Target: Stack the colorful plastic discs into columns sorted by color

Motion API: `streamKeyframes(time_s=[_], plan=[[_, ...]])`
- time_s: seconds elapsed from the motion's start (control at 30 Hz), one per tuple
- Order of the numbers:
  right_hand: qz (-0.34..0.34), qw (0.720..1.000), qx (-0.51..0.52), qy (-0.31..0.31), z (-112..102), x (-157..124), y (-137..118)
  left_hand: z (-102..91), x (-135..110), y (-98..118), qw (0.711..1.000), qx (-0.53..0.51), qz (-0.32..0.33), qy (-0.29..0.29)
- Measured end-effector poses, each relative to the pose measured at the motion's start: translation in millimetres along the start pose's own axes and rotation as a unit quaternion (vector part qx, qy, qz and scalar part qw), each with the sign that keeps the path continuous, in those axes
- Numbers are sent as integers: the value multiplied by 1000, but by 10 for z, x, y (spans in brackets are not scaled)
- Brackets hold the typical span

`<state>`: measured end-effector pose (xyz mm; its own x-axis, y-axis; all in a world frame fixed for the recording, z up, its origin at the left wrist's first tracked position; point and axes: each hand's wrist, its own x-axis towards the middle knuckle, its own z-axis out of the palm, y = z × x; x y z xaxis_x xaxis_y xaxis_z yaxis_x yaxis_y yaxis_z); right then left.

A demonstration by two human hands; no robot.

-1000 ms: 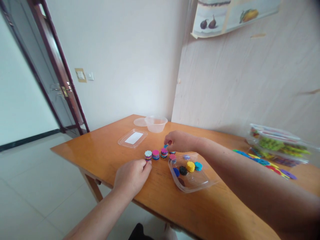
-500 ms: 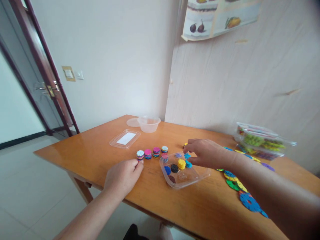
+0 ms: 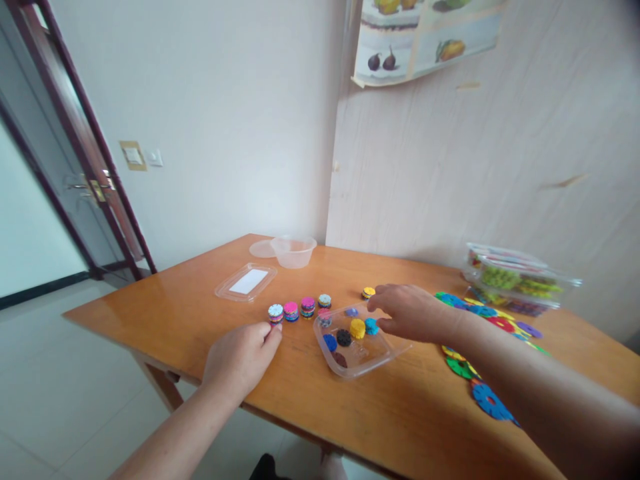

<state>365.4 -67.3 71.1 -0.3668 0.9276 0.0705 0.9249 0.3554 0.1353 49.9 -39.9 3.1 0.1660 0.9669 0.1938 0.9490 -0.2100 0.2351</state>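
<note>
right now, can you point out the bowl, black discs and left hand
Bowl (image 3: 294, 258), head view: on its front wall.
Black discs (image 3: 343, 337), head view: on the top face.
Left hand (image 3: 239, 357), head view: on its back.

Tbl (image 3: 400, 407): round lid (image 3: 261, 249) & bowl (image 3: 294, 255) nr far L corner, bowl on R. Flat lid (image 3: 245, 283) in front of both, twd L edge. Mid-tbl, row of disc stacks (image 3: 291, 311); L hand (image 3: 241, 355) at its L end, above near edge. Tray (image 3: 347, 375) R of row, w/ inner stacks (image 3: 357, 329); R hand (image 3: 403, 310) by tray's R side. Lone stack (image 3: 369, 292) behind tray. Boxes (image 3: 517, 280) nr far edge, R part; loose discs (image 3: 489, 400) before them.
</note>
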Motion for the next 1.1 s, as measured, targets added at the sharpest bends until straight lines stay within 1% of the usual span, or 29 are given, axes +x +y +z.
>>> streamKeyframes(time_s=[0.17,0.4,0.5,0.57,0.67,0.77,0.87,0.93,1.0,1.1], plan=[[23,1000,-16,-15,-83,-53,-88,-2,1,2,1000,3,-1,-3],[-29,991,-105,-73,-164,-48,-232,-26,-14,7,1000,7,-2,-10],[-33,989,-111,-92,-162,-12,-243,-27,-15,7,1000,4,-5,-8],[-28,990,-103,-91,-168,-9,-233,-22,-14,4,1000,0,-4,-6],[-15,996,-63,-57,-189,-69,-211,-11,-14,-5,1000,-7,1,-4],[20,1000,3,9,-189,-217,-209,-1,-14,-16,1000,-15,4,3],[57,993,67,84,-122,-431,-245,6,-13,-24,1000,-27,5,11],[65,985,105,118,-35,-590,-288,5,-12,-25,999,-34,5,17],[64,980,141,125,74,-745,-334,0,-13,-24,999,-38,3,18],[37,977,186,96,242,-937,-390,-11,-19,-24,999,-42,-2,16]])
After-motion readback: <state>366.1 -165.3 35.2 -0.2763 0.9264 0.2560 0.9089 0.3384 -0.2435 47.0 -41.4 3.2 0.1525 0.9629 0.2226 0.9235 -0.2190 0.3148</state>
